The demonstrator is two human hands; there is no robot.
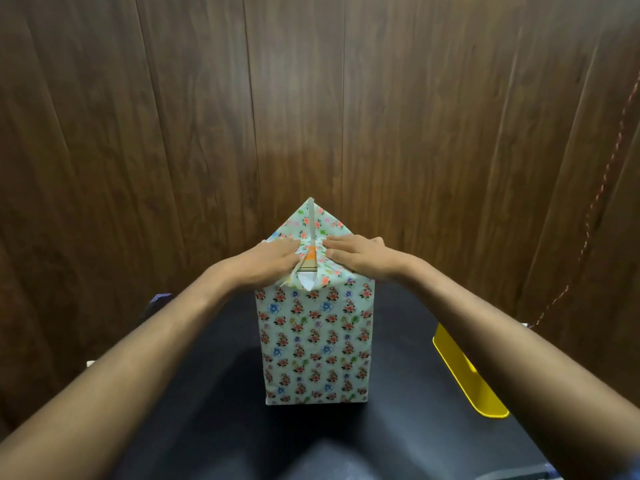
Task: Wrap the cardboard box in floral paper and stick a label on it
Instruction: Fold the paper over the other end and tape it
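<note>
The cardboard box (315,344) stands upright near the middle of the dark counter (398,393), covered in floral paper (313,237) whose end flaps meet in a raised ridge on top. The left hand (273,259) and right hand (360,256) press flat on the paper either side of that ridge, fingers (341,241) straight, grasping nothing. A yellow object (464,372), perhaps a tray, lies toward the counter's right edge.

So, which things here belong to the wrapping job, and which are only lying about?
Belong to the job:
- box in floral paper, standing upright on the black table
- left hand and right hand, pressing the paper flaps on its top

Lying about:
- yellow tray at the right
- dark blue object at the left, mostly hidden
</note>
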